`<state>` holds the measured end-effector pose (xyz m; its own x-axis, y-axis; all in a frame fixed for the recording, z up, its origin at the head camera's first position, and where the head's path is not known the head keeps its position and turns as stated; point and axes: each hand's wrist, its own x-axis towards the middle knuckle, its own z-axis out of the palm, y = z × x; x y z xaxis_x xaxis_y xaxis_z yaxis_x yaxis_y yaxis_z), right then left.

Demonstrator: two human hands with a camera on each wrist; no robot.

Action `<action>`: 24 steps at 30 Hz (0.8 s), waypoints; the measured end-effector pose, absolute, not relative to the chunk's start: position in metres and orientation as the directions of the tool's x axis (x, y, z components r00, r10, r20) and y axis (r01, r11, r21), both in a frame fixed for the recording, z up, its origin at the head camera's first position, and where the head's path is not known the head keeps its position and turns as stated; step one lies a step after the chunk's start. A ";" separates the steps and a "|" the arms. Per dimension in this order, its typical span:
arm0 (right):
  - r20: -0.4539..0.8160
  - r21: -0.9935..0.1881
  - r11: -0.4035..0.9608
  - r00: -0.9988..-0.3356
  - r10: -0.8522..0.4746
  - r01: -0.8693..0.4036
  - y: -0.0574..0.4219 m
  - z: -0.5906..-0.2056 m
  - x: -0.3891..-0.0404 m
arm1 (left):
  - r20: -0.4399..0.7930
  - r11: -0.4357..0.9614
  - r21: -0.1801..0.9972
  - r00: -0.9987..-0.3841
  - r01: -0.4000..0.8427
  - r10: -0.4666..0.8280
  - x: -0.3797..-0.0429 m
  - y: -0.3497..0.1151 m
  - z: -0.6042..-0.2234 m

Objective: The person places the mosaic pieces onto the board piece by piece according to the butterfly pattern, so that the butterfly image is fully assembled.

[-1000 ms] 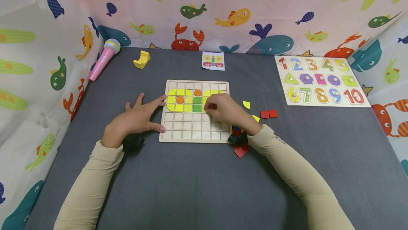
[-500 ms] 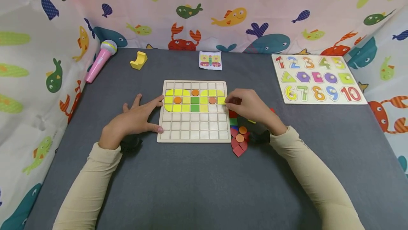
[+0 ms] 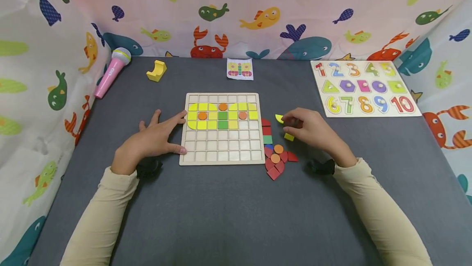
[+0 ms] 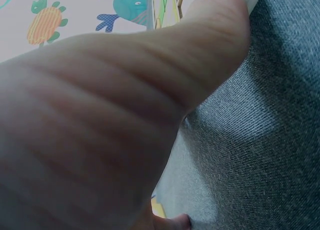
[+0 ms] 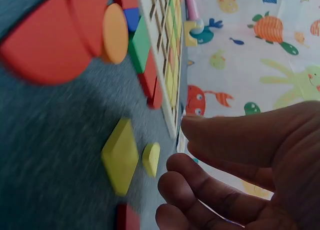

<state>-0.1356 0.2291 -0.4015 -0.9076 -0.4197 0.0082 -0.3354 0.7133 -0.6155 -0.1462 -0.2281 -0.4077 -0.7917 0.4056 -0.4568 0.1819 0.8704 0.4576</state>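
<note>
A wooden grid board (image 3: 221,145) lies on the table, its upper rows partly filled with yellow, green and orange pieces. My left hand (image 3: 145,145) is spread at the board's left edge, fingertips and thumb touching it. Right of the board, my right hand (image 3: 313,128) hovers over the table beside a yellow rounded piece (image 3: 278,118) and a yellow square piece (image 3: 289,137). In the right wrist view its thumb and loosely bent fingers (image 5: 180,187) stand apart, with nothing between them. The left wrist view shows mostly the left hand's thumb side (image 4: 125,89).
Red, orange, green and blue pieces (image 3: 275,158) lie along the board's right edge. Behind the board stands a small pattern card (image 3: 239,69). A number puzzle (image 3: 366,89) is at back right; a toy microphone (image 3: 112,71) and a yellow curved block (image 3: 156,71) are at back left.
My right hand has left a yellow square in the board's second filled row and moved right, to the loose yellow pieces. An orange disc there has come into view. The left hand stays put.
</note>
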 end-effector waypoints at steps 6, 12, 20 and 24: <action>-0.021 -0.584 0.733 -0.897 -0.442 -0.348 0.241 -0.403 -0.130 | -0.451 0.865 0.465 -0.790 0.188 0.415 -0.146 -0.230 -0.409; -0.050 -0.534 0.758 -0.881 -0.471 -0.375 0.244 -0.409 -0.127 | -0.453 0.866 0.463 -0.789 0.190 0.415 -0.147 -0.231 -0.410; -0.058 -0.508 0.771 -0.878 -0.475 -0.384 0.238 -0.411 -0.126 | -0.435 0.854 0.478 -0.790 0.204 0.432 -0.147 -0.232 -0.410; -0.053 -0.536 0.764 -0.889 -0.455 -0.359 0.236 -0.410 -0.126 | -0.439 0.861 0.469 -0.794 0.198 0.422 -0.146 -0.230 -0.410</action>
